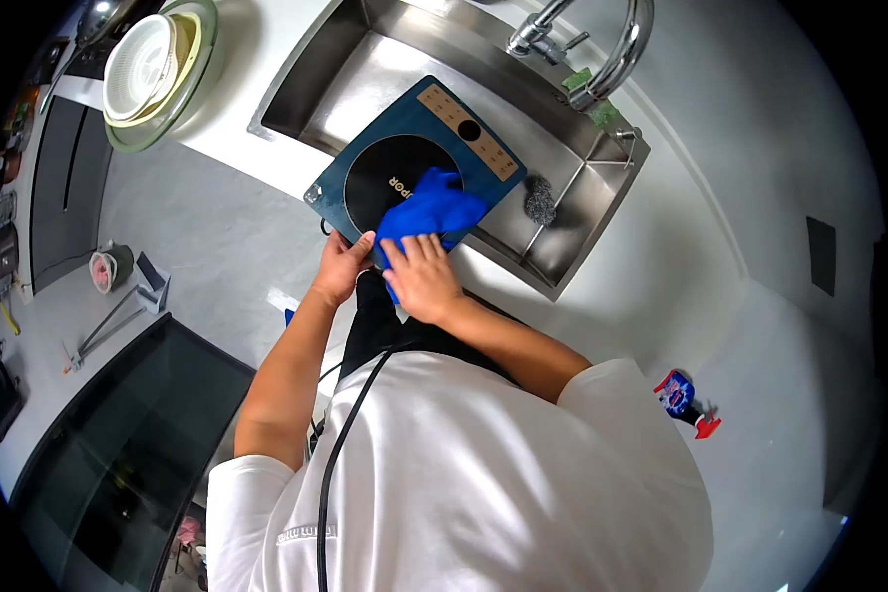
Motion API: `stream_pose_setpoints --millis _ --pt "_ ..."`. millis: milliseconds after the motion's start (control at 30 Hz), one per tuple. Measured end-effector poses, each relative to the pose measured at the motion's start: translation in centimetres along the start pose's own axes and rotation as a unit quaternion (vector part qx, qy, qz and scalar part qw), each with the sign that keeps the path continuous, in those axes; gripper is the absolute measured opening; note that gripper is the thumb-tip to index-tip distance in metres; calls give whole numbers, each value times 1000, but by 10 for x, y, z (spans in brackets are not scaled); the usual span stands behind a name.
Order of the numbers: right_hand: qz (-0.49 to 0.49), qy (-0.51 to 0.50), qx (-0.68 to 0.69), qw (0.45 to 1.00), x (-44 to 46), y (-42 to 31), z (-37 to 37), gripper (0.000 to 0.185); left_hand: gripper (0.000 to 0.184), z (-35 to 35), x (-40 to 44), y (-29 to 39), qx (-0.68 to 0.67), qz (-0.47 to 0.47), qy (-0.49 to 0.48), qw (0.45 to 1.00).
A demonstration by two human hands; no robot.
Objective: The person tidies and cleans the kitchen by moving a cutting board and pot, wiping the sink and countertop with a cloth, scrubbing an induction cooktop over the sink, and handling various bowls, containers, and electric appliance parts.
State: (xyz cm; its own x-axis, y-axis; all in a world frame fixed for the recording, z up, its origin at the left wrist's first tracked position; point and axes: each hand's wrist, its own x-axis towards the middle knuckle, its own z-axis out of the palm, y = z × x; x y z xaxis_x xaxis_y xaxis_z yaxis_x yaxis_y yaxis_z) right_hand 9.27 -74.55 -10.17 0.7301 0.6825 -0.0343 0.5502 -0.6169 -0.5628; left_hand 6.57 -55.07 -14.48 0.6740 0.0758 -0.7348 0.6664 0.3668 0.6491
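A teal induction cooktop [365, 148] with a black round plate and a beige control strip is held tilted over the front edge of the sink. My left hand [342, 268] grips its near lower corner, thumb on top and the other fingers partly hidden beneath. On the cooktop's lower right part lies a crumpled blue cloth [430, 210], covering some of the black circle. My right hand [423, 277] presses on the near part of the cloth, its fingers spread over it.
The steel sink [340, 84] holds a dark scouring pad [540, 200] at its right. Above it rises a chrome faucet [627, 59]. Stacked baskets [140, 69] stand at the upper left. A spray bottle [677, 394] lies at the right; a dustpan [153, 286] is on the floor.
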Motion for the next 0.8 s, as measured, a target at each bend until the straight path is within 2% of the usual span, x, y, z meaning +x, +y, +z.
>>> stream_pose_setpoints --millis 67,200,267,367,467,500,633,800 --pt "-45 16 5 999 0 10 -2 52 41 -2 -2 -2 -17 4 6 1000" --pt "-39 36 -44 998 11 51 -37 50 42 1 -8 4 -26 20 -24 999" --pt "-69 60 -2 996 14 66 -41 52 43 5 -9 9 -23 18 -13 999" --pt "-66 28 55 996 14 82 -40 63 45 0 -5 3 -5 12 -6 1000" --pt "-53 94 -16 994 14 77 -57 77 45 3 -9 7 -12 14 -9 1000" --pt "-53 109 -33 992 15 82 -54 87 45 4 -10 9 -18 18 -13 1000" --pt "8 74 -48 996 27 101 -42 86 46 1 -8 9 -7 14 -11 1000" --pt "59 104 -122 985 51 122 -42 76 47 -5 -5 4 4 20 -21 1000"
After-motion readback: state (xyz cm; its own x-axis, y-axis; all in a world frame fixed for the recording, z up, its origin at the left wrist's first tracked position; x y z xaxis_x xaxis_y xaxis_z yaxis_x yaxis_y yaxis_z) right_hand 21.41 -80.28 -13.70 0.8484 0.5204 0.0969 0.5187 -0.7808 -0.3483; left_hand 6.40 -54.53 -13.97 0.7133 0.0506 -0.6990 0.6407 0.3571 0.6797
